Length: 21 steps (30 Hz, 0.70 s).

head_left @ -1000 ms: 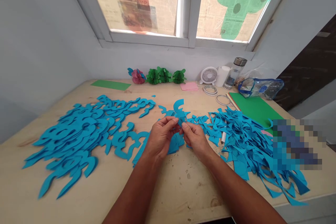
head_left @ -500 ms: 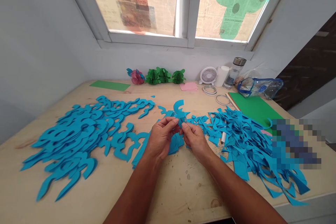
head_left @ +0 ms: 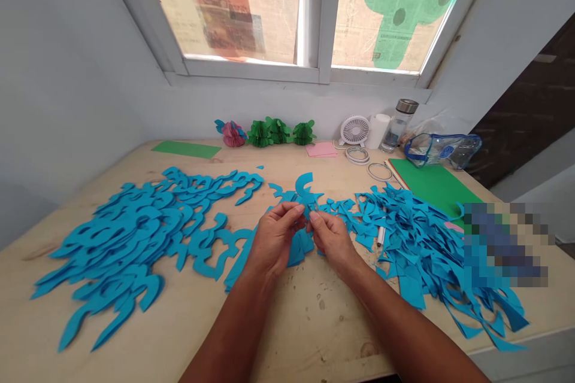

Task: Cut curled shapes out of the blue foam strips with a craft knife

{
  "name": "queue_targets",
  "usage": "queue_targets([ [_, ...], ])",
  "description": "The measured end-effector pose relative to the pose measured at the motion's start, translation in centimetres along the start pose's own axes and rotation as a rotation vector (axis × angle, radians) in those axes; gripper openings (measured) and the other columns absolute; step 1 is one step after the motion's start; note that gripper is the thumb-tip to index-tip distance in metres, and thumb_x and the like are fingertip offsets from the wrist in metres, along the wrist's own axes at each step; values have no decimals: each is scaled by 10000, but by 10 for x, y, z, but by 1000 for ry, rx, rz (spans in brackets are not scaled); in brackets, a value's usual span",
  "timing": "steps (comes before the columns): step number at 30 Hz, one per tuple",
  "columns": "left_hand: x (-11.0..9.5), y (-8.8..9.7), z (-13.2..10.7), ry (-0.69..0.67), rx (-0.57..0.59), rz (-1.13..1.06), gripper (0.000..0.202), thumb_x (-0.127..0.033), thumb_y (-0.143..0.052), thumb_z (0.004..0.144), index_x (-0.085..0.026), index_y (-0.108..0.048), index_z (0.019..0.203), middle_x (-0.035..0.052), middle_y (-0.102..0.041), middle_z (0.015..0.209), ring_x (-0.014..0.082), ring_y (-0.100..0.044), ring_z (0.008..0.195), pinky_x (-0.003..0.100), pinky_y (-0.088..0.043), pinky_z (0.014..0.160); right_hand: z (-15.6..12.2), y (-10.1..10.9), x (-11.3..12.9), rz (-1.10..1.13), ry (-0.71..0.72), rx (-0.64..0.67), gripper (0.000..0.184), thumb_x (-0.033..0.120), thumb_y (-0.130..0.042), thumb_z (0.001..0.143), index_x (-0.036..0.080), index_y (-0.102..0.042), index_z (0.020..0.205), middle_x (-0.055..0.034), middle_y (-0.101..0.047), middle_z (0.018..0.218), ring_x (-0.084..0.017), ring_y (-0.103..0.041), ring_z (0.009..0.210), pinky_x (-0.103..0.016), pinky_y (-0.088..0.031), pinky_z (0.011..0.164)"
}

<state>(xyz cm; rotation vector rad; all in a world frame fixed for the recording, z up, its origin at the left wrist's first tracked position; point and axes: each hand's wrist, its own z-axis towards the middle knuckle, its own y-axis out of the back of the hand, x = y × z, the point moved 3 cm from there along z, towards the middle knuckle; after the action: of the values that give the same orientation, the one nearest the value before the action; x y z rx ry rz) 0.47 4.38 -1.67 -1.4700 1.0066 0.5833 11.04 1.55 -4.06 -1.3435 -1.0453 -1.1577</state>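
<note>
Both hands meet above the middle of a wooden table (head_left: 287,323). My left hand (head_left: 275,237) and my right hand (head_left: 331,236) each pinch the same blue paper cutout (head_left: 306,187), whose curved top sticks up above my fingertips. More of that blue piece hangs below and between the palms. A wide spread of blue curved cutouts (head_left: 135,239) lies to the left. To the right lies a heap of blue paper scraps (head_left: 422,239).
Along the back wall stand a pink paper ball (head_left: 231,131), green paper balls (head_left: 278,130), a small white fan (head_left: 354,129), a bottle (head_left: 396,124) and a clear pouch (head_left: 442,149). Green sheets (head_left: 431,182) lie at right, tape rings (head_left: 358,154) and pink paper (head_left: 321,149) nearby. A white pen (head_left: 380,235) rests among scraps.
The view has drifted slightly; both hands stay pinched on the blue cutout with only small finger movements.
</note>
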Motion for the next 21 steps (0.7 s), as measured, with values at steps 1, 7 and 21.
queue_targets([
  [1, 0, 0, 0, -1, -2, 4, 180, -217, -770, 567, -139, -618, 623, -31, -555, 551, 87, -491, 525, 230, -416, 557, 0, 0, 0, 4, -2, -1, 474, 630, -543, 763, 180, -521, 614, 94, -280, 394, -64, -192, 367, -223, -141, 360],
  [7, -3, 5, 2, -27, -59, -9, 178, -208, -757, 560, -149, -606, 633, -38, -562, 556, 95, -519, 537, 233, -432, 569, 0, -1, 0, 13, -17, 11, 445, 604, -569, 754, 168, -560, 665, 92, -299, 416, -64, -214, 372, -220, -150, 355],
  [21, 1, 6, 5, -124, -33, 313, 124, -223, -712, 595, -150, -618, 628, -21, -574, 526, 94, -496, 508, 211, -388, 511, 6, 13, 0, 61, 55, -278, 277, 419, -669, 659, 174, -540, 656, 81, -348, 493, -66, -241, 424, -218, -195, 391],
])
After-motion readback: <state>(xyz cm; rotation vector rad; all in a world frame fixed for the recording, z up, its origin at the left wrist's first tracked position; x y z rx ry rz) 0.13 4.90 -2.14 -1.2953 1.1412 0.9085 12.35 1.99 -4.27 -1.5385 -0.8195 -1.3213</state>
